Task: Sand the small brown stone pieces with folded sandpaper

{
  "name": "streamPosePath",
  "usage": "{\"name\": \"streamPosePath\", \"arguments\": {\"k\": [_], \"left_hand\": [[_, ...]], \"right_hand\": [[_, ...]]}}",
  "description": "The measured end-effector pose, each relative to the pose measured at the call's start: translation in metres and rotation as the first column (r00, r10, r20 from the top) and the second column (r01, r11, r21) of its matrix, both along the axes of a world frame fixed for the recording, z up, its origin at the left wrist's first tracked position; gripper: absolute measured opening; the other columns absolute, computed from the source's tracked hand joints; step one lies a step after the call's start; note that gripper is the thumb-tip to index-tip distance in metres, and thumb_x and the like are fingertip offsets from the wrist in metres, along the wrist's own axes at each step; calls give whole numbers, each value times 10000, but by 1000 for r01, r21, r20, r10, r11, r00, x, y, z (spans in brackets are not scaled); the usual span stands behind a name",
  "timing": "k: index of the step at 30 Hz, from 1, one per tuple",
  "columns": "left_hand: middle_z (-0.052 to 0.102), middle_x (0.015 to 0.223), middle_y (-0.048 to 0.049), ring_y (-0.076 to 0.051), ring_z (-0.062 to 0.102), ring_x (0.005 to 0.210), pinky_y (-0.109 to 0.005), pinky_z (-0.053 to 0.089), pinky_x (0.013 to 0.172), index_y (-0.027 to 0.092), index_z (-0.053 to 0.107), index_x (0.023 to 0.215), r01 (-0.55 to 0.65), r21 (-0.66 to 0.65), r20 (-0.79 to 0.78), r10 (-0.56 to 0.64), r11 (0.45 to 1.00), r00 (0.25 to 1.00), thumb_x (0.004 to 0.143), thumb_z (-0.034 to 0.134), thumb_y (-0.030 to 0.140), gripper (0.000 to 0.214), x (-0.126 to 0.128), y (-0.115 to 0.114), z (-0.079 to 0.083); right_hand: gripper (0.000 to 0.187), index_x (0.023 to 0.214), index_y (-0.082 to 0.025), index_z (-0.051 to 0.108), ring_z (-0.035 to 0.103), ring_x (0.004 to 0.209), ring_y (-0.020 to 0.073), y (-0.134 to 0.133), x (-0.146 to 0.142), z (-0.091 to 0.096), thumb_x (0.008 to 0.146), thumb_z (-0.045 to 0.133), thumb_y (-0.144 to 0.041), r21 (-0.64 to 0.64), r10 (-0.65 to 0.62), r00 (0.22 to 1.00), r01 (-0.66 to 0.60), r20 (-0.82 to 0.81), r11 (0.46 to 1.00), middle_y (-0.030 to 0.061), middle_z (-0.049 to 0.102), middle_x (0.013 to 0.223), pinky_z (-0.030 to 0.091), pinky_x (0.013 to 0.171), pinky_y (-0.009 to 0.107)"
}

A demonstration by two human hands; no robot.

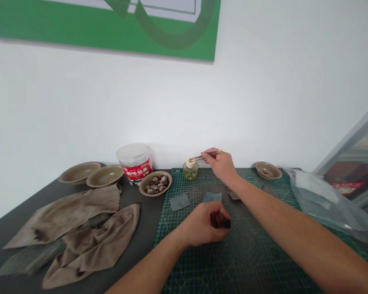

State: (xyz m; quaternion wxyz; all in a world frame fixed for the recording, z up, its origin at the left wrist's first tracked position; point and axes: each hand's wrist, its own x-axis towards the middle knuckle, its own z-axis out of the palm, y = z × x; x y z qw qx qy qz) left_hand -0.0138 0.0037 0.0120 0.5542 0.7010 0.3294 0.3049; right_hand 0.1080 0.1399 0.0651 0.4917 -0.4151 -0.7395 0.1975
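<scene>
My right hand [219,165] reaches toward the wall, its fingers pinched on a thin, light-brown stick [196,158]. The stick's left end is at the cream top of a small glass jar [190,171] holding yellow-green contents; whether it touches is unclear. Nearer to me, my left hand [202,224] curls around a dark, rounded object [226,223], mostly hidden by the fingers. Just beyond that hand lies a grey-blue square of sandpaper-like sheet [212,197], with another grey sheet [180,201] to its left. A darker sheet [233,193] is partly covered by my right forearm.
A green cutting mat [178,253] covers the table's middle. Left stand a bowl of stones [155,192], a lidded plastic tub [135,163], two shallow bowls [106,176] and stained cloths [92,245]. Right are a small dish [268,171] and a clear plastic bag [331,208].
</scene>
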Motion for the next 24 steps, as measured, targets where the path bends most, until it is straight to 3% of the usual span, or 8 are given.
{"name": "streamPosePath", "arguments": {"k": [10,15,19,24], "left_hand": [[638,734,-6,-113,549,629,-217,413,566,143,636,903,6,18,5,-6,1000,1000,654,671,128,252,-1,1,0],[632,725,-5,-112,552,630,-215,418,568,137,639,909,0,16,11,-1,1000,1000,652,674,126,260,-1,1,-1],[640,740,-9,-112,556,628,-213,417,565,142,638,914,5,20,4,-5,1000,1000,659,688,153,260,-1,1,-4],[651,753,-18,-123,568,642,-220,422,570,145,646,937,-22,54,-17,23,998,1000,674,671,152,265,-2,3,-6]], "right_hand": [[269,870,-203,692,702,806,192,7,-8,9,937,540,-415,43,-42,997,39,60,998,37,742,823,506,775,274],[293,784,-192,699,700,804,202,8,-7,14,940,539,-381,94,-86,979,69,183,993,47,739,788,486,758,277],[285,804,-190,702,700,820,200,14,-10,15,951,526,-359,56,-104,964,93,245,994,48,743,804,491,767,282],[207,844,-168,703,700,810,224,34,-30,30,901,607,-342,16,-89,947,88,307,996,81,735,790,503,771,312]]}}
